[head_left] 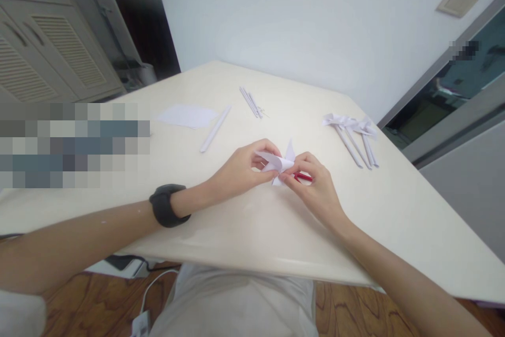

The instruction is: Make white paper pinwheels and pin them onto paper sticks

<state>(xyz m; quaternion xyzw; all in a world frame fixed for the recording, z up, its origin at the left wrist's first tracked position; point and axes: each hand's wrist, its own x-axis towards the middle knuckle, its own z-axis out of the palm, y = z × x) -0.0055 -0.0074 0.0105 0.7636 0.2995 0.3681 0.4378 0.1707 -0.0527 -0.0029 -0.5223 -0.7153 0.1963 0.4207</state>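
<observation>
**Paper pinwheel head held between both hands**

A folded white paper pinwheel head (278,162) is pinched by the left hand (240,169), fingers curled closed on its left side, a dark watch (168,204) worn at the wrist. The right hand (313,187) is closed on the pinwheel's right edge and on a red pin-like object (303,177), mostly hidden beneath the fingers. The pinwheel is held just above the cream table (252,232), near its middle. Finished paper pinwheels (353,134) lie to the right, well apart. A rolled paper stick (215,129) and a flat paper sheet (187,115) lie to the far left; thin sticks (251,101) lie farther back.
</observation>
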